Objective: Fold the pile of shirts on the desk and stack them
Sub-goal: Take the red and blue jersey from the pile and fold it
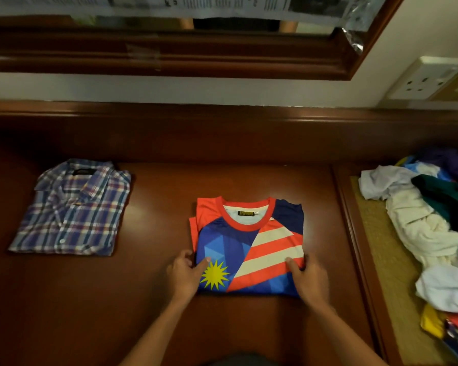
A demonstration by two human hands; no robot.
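Note:
A folded jersey in red, blue and cream stripes with a yellow star lies in the middle of the brown desk. My left hand grips its lower left edge, thumb on top and fingers tucked under. My right hand grips the lower right edge the same way. A folded plaid shirt lies flat on the desk to the left. A loose pile of unfolded shirts, white, cream, green and purple, sits at the far right.
The desk has a raised wooden back rail along the wall. A mirror frame hangs above it. A wall socket is at the upper right. The shirt pile rests on a woven mat surface beside the desk.

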